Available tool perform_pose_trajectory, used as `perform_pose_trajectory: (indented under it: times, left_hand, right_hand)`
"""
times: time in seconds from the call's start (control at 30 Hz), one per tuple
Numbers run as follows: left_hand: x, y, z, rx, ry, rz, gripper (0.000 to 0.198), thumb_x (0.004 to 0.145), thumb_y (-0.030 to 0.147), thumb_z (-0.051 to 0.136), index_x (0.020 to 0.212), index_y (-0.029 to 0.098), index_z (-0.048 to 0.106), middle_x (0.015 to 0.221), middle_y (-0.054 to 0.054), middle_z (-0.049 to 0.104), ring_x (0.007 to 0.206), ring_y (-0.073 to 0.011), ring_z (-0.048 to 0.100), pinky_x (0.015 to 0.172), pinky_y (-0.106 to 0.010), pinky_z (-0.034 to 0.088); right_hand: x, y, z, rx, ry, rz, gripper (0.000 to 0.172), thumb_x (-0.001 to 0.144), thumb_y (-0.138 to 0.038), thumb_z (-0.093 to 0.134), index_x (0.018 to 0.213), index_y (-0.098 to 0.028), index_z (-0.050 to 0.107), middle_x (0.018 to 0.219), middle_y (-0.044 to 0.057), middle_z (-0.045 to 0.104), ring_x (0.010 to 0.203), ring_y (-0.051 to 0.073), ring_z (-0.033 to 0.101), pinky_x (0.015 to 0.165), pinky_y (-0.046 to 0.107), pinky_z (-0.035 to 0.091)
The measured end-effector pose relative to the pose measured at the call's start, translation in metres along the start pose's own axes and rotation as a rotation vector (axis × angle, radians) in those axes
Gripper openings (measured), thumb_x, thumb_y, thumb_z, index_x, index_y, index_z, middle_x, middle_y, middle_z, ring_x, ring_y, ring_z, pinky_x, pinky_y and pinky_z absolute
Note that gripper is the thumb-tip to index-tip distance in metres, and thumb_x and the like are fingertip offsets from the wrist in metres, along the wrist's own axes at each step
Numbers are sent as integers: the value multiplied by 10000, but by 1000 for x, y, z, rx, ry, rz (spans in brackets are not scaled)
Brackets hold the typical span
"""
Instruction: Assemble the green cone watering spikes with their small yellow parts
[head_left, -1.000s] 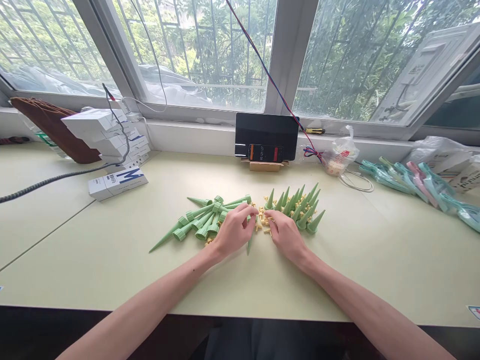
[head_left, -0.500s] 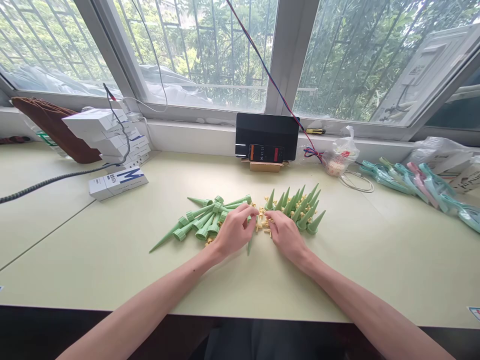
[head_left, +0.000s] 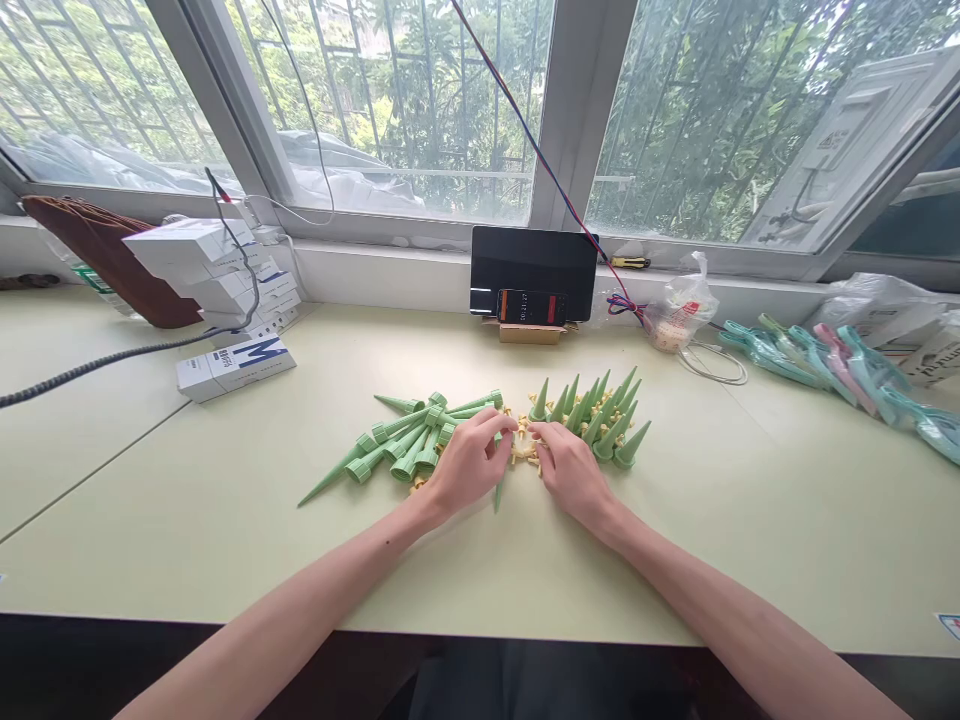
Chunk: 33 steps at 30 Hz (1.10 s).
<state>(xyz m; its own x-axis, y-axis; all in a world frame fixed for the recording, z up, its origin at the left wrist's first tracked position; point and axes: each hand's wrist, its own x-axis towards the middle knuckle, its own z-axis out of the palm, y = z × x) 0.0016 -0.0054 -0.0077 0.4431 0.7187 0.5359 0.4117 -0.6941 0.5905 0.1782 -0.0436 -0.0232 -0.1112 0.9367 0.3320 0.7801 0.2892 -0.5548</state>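
Note:
My left hand (head_left: 466,464) is closed around a green plastic spike (head_left: 499,490) whose tip pokes out below the fingers. My right hand (head_left: 571,468) pinches at small yellow plastic parts (head_left: 523,450) lying between the two hands. Left of my hands lies a heap of green spikes on their sides (head_left: 401,445). Right of them a cluster of green spikes stands upright (head_left: 596,415) with yellow pieces among them.
A black tablet with a phone in front (head_left: 532,285) leans at the window sill. White boxes (head_left: 214,270) and a grey cable (head_left: 112,355) are at the left. A plastic bag (head_left: 679,310) and pastel clips (head_left: 832,365) lie at the right.
Both hands stay almost in place; the fingers of my right hand have shifted slightly among the yellow parts.

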Motion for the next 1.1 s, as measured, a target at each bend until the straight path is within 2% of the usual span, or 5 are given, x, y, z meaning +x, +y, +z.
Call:
perform_pose_trajectory:
  times: [0.43, 0.7, 0.9, 1.1]
  left_hand:
    - [0, -1, 0, 4, -1, -1, 134, 908, 111, 515, 926, 186, 625, 825, 10, 570, 501, -57, 416, 520, -215, 373]
    - [0, -1, 0, 1, 1, 2, 135, 902, 106, 516, 926, 185, 623, 827, 10, 569, 499, -57, 409, 516, -214, 370]
    - [-1, -1, 1, 5, -8, 1, 130, 909, 117, 512, 921, 186, 622, 814, 12, 556, 499, -59, 406, 518, -216, 368]
    - [0, 0, 1, 8, -4, 3, 135, 907, 108, 509, 914, 186, 619, 817, 12, 562, 500, -61, 402, 525, -222, 368]
  right_hand:
    - [0, 1, 1, -12, -26, 13, 312, 953, -62, 422, 1157, -185, 624, 1000, 77, 644, 871, 200, 649, 759, 301, 491]
    - [1, 2, 1, -27, -43, 5, 351, 928, -26, 428, 1179, -184, 615, 1032, 88, 639, 885, 204, 646, 771, 302, 494]
    - [1, 2, 1, -13, -45, -11, 379, 912, -6, 432, 1192, -186, 612, 1052, 91, 646, 964, 214, 644, 808, 305, 496]
    - [0, 1, 1, 15, -53, 10, 359, 931, -28, 422, 1193, -192, 607, 1071, 88, 629, 900, 195, 644, 790, 302, 496]
